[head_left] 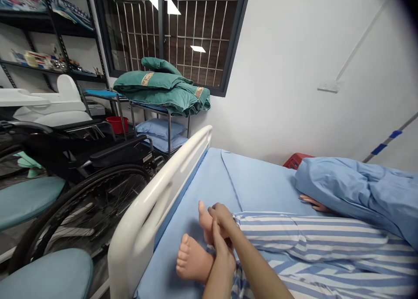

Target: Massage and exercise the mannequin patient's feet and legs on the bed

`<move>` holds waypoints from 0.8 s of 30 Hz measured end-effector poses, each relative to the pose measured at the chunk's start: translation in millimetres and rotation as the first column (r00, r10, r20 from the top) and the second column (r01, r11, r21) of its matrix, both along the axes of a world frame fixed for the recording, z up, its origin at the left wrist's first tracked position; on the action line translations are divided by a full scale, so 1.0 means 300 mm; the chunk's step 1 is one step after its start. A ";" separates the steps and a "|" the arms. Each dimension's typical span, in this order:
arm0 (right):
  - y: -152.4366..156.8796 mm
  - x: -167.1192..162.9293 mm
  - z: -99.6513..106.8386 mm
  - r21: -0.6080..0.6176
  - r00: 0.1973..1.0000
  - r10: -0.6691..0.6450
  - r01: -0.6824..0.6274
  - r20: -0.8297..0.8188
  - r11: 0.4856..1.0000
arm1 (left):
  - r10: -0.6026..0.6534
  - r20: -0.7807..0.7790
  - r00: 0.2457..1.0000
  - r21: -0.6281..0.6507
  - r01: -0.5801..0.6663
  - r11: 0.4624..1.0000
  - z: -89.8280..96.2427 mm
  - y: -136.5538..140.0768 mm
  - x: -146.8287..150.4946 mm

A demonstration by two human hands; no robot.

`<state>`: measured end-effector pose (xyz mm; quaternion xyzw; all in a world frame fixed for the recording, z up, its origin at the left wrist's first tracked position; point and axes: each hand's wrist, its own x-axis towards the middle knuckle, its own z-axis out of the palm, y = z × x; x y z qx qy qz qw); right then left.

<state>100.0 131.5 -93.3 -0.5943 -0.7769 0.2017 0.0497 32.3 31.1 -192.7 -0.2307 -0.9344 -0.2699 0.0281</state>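
Hands at work on the bed side of the white, moulded-plastic bed-end board (130,229), near its inner face. Left hand (225,252) and right hand (222,216) both closed on one limb: the smooth, rounded, plastic-looking far foot (205,222), bare, toes up, held about its ankle. Right hand curls over from the side away from the board; left hand wraps the near side. Undersides of both grips hidden; cannot tell whether the heel touches the sheet.

Matching near foot (195,259), bare and ungripped, stands just beside, closer to the board, toes towards it. Blue-and-white striped cloth trousers (310,233) run away from the board along the plain light-blue fabric sheet (261,172). Well away from the board, a resting hand (315,202) shows under a loose blue cloth cover (352,190).

Outside the board: black wheelchair with padded armrests (112,153). Beyond the board's far end: folded dark-green quilted bedding with gold-patterned bands (160,87) on a metal-framed trolley (169,135), pale-blue fabric pillows (161,127) beneath.
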 end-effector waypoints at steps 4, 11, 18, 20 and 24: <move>-0.013 -0.013 -0.012 0.210 0.991 -0.133 0.124 0.026 0.970 | -0.338 0.338 0.878 -0.144 0.403 0.904 0.035 -0.010 0.001; -0.128 0.035 0.001 0.290 0.982 -0.073 0.019 0.176 0.957 | 0.137 0.018 0.990 -0.234 -0.129 0.964 0.274 -0.063 0.014; -0.184 0.071 -0.029 0.354 0.977 0.043 -0.117 0.208 0.928 | 0.048 0.037 0.998 -0.110 -0.044 0.993 0.261 -0.087 0.022; -0.193 0.077 -0.038 0.346 0.981 0.036 -0.102 0.191 0.933 | 0.048 0.015 0.999 -0.043 -0.047 0.998 0.266 -0.094 0.025; -0.218 0.075 -0.064 0.351 0.997 0.031 -0.052 0.066 0.935 | -0.011 0.055 0.998 0.053 0.008 0.999 0.303 -0.116 0.034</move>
